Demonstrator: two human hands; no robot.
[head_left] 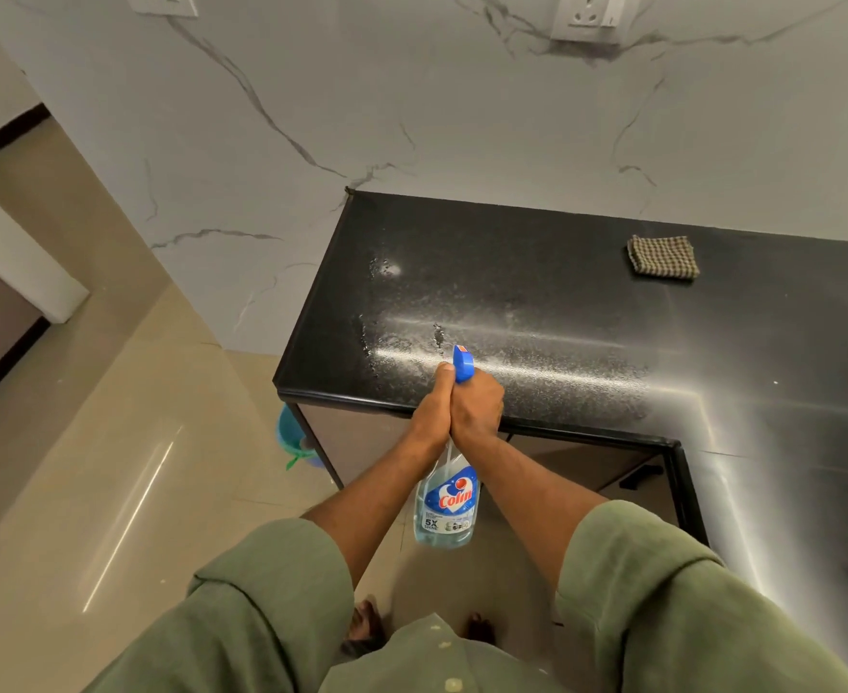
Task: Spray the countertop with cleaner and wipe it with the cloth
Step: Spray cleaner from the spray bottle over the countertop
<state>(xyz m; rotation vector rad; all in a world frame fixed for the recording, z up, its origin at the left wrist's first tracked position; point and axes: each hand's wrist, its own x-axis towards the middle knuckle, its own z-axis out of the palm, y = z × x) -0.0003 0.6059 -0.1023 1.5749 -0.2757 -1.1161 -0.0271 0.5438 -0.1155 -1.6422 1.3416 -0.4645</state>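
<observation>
Head view is showing your fingers wrapping the neck of the spray bottle (445, 502), both hands pressed together around it just under the blue trigger head (462, 363). Your left hand (434, 407) is gripping from the left with its thumb lying up against the head; your right hand (479, 405) is closing over the other side. Which finger is working the trigger is hidden from you here.

You are holding the bottle over the near edge of the black countertop (536, 252), nozzle pointing away across the slab, while the body is hanging below the edge, clear of the cabinet front. Droplets and a mist film (461, 337) are already lying ahead of the nozzle, thickest at the left end.

The checked cloth (663, 257) is sitting folded near the back wall, well apart from your hands and to the right of the wet patch.

Risks, as I judge them: you are spraying close to the left edge, so runoff may be heading for the floor (137, 442), where your feet are standing. Piling more spray on the same spot is pooling liquid and leaving the right side dry. Two hands on the bottle means neither is free for the cloth, so the film may be drying into streaks before you are reaching it.
</observation>
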